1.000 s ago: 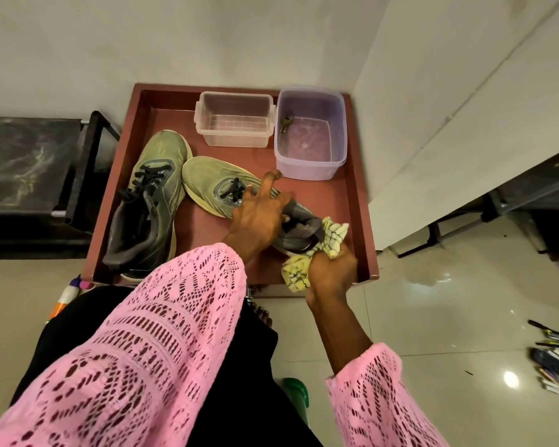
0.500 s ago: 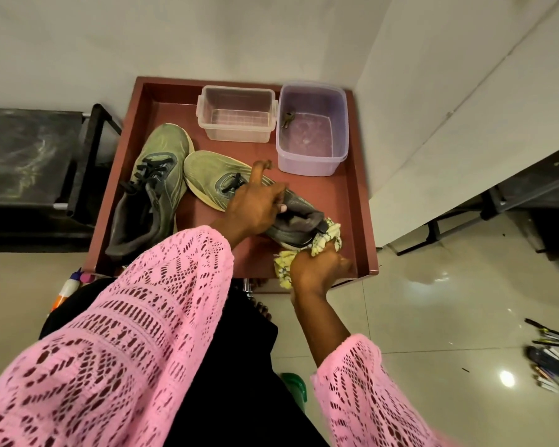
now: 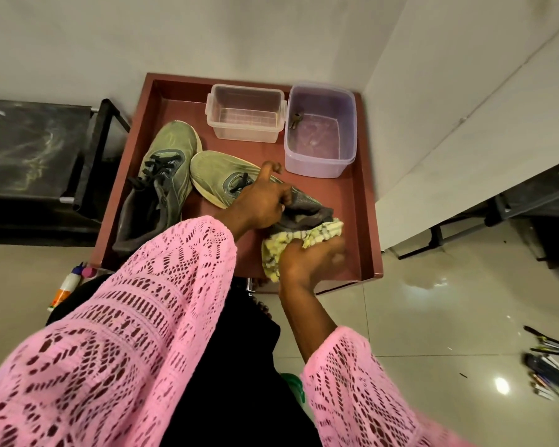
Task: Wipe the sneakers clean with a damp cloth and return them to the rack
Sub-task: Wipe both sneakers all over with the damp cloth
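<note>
Yellow cloth (image 3: 299, 241) gripped in right hand (image 3: 307, 262)

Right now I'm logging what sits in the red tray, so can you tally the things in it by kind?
Sneakers: 2
Plastic containers: 2, clear and purple
Cloths: 1, yellow checked cloth
Keys: 1, key in the purple one
Total: 6

1. no text, brand or number can be read anywhere in the view.
2. the bottle (image 3: 66, 287) on the floor at the left edge carries an orange and white label, but its print is too small and blurred to read.
</note>
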